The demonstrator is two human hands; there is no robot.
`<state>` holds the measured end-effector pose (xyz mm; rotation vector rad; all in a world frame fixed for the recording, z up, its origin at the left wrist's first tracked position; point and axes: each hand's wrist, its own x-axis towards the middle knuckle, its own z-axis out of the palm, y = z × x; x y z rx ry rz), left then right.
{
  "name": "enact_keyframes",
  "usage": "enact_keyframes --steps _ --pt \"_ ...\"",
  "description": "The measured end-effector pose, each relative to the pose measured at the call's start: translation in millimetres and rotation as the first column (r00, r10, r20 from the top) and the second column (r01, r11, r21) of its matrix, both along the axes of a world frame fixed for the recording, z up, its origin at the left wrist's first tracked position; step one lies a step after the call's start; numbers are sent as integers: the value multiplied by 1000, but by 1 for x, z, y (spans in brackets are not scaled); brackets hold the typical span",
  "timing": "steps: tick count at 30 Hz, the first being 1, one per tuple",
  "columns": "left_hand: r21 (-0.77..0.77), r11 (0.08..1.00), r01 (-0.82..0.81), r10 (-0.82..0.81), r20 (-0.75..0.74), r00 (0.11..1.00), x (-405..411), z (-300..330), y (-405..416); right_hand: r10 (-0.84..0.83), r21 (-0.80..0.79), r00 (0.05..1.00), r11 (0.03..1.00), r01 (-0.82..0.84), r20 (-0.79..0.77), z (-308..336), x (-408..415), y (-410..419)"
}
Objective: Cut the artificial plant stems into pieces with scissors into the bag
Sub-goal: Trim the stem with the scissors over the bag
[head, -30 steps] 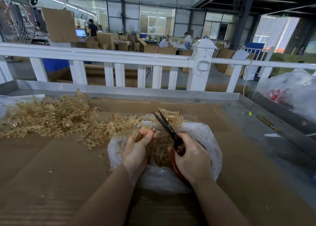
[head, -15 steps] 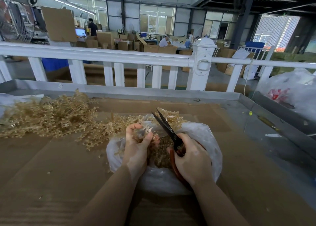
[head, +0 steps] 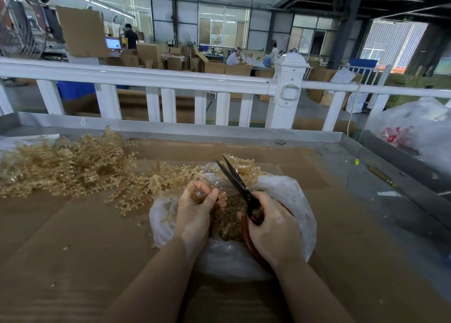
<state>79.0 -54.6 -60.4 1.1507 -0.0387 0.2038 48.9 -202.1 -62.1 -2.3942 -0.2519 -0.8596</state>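
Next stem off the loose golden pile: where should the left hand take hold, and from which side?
Probably pinch a bare stalk end at the right fringe of the stem pile, nearest the bag. Come from the right, over the cardboard: the sprigs there lie thin and spread out, while the left of the heap is tangled.

stems [head: 70,169]: tan plastic sprigs, heaped far left | bag [head: 288,193]: translucent white, open, near centre, holding cut pieces | scissors [head: 238,183]: black blades parted, over bag
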Motion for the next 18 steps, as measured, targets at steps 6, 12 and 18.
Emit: enact_keyframes --steps 6,12,18 --pt "-122 992 12 -31 -156 987 2 2 -1 -1 7 1000 1000 1 -3 1 -1 0" --pt "-159 987 11 -40 -178 983 0 5 -1 0 1 1000 1000 0 -2 0 -1 0" --pt "-216 976 -7 -37 -199 979 0 10 1 27 33 1000 999 -27 7 1 -1 -2"
